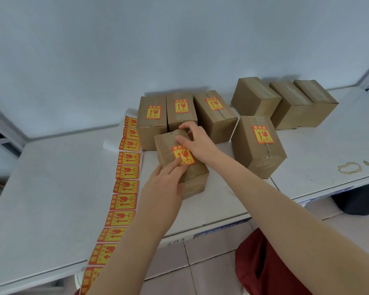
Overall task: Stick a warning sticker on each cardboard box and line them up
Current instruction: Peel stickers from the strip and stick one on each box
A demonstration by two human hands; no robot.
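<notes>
Cardboard box (pixel 165 152) w/ red-and-yellow warning sticker (pixel 184 155) sits tilted at center of white table (pixel 51 177), just in front of three stickered boxes (pixel 180 119) in a row. Left hand (pixel 164 188) presses straight fingers (pixel 175 166) on sticker's near corner. Right hand (pixel 198 141) curls over box's far end, thumb on top. Sticker strip (pixel 126 177) runs along the left; three plain boxes (pixel 285 103) stand back right.
</notes>
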